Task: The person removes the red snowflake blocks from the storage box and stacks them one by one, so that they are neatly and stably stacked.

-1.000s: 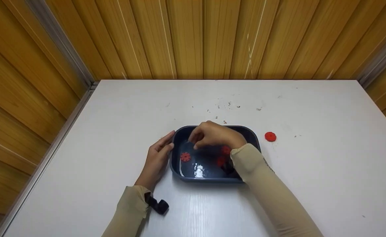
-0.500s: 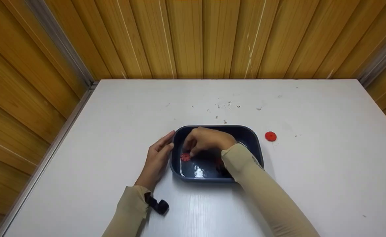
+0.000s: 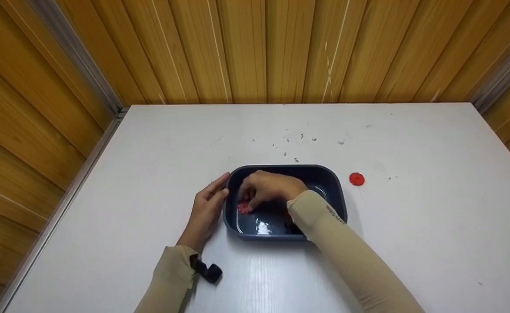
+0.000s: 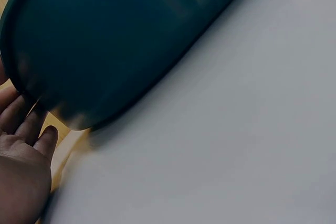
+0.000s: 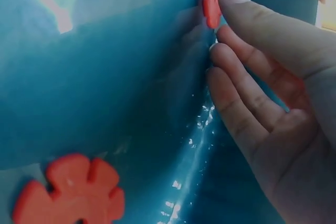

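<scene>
A dark blue rectangular tub (image 3: 259, 237) stands on the white table. My left hand (image 3: 209, 204) rests against its left end, fingers fairly straight along the outer wall and thumb near the rim; in the left wrist view those fingers (image 4: 29, 124) touch the tub. Inside, my right hand (image 3: 272, 187) pinches a red flower-shaped disc (image 3: 243, 208) at the left side. The right wrist view has the thumb on that disc (image 5: 211, 1), with the index fingertip hidden. Another red flower-shaped disc (image 5: 73, 190) lies nearer that camera inside the tub.
A separate red disc (image 3: 357, 179) lies on the table (image 3: 411, 226), right of the tub. Small dark marks (image 3: 300, 139) speckle the surface behind it. Yellow wood-look panels (image 3: 246, 52) stand along the back and sides.
My right hand has moved left and down inside the tub, from above the disc to the disc itself. The left hand stays against the tub's end.
</scene>
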Tool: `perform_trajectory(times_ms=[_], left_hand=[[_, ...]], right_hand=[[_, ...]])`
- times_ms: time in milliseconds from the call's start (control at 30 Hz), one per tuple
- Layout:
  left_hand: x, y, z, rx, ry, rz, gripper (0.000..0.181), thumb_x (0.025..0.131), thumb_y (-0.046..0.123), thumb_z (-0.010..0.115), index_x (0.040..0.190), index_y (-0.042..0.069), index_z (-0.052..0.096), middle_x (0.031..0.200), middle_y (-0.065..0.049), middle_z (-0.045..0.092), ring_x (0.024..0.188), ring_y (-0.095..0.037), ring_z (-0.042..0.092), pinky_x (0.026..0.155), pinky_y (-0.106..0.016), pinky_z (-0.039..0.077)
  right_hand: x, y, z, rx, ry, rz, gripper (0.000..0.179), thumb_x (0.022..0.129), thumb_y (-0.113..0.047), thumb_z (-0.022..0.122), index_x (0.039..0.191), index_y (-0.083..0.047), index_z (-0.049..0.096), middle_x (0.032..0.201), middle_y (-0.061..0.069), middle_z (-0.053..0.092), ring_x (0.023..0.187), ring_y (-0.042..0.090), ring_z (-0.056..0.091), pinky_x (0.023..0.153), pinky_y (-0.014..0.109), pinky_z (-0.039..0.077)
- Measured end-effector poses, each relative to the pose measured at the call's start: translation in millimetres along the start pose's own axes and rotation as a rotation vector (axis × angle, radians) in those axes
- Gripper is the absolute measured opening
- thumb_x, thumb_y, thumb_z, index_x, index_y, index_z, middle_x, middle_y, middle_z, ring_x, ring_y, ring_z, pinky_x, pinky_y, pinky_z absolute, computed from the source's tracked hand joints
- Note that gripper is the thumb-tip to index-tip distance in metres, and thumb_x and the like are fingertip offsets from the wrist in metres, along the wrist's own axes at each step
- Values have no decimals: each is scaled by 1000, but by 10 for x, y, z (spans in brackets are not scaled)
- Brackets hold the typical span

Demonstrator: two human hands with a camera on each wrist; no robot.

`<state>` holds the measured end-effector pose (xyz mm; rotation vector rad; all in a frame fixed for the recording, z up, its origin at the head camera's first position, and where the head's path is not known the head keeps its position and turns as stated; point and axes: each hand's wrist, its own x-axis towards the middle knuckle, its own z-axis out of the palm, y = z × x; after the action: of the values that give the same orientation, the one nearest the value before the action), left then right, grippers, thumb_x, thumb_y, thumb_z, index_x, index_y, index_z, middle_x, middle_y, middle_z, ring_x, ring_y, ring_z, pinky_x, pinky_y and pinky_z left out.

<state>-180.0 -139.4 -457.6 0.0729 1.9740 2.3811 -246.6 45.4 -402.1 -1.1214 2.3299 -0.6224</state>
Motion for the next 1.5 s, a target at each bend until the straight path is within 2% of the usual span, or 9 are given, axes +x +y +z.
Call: perform_trajectory(times_ms=[333,633,967,1300,1500], left_hand=[[-5,-4,0,-25,-4,7,47,93,4,53,140,1,47,148,-12,45,141,-19,36,110,-18,37],[-5,-14,-16,-10,-23,20,48,93,6,54,141,1,46,149,-12,43,141,-20,37,111,-20,37],[-1,-8,-13,1,-15,25,47,93,5,53,140,0,47,149,-12,44,142,-20,36,112,-20,35],[-4,-6,-2,-14,-9,13,48,93,3,51,141,0,46,149,-13,43,142,-20,36,112,-21,35],[-7,4,-2,-3,-15,11,48,94,5,52,141,0,45,150,-12,42,142,-20,35,112,-22,35]], right_hand=[[6,-29,37,-91,-18,-15,21,75,-8,79,95,-9,73,80,1,66,71,7,55,64,19,49],[-29,-4,33,-13,-29,44,18,73,-6,80,87,-10,69,75,-5,62,69,7,54,62,19,48],[-52,-10,7,69,-44,77,16,76,-9,79,84,-11,65,76,-4,65,69,8,58,64,22,51],[-78,-32,-40,59,-59,113,14,78,-3,73,87,-12,67,78,-1,66,69,9,58,62,22,50],[-120,-20,-106,52,-30,106,15,80,0,70,88,-12,70,82,3,69,68,10,57,61,22,49]])
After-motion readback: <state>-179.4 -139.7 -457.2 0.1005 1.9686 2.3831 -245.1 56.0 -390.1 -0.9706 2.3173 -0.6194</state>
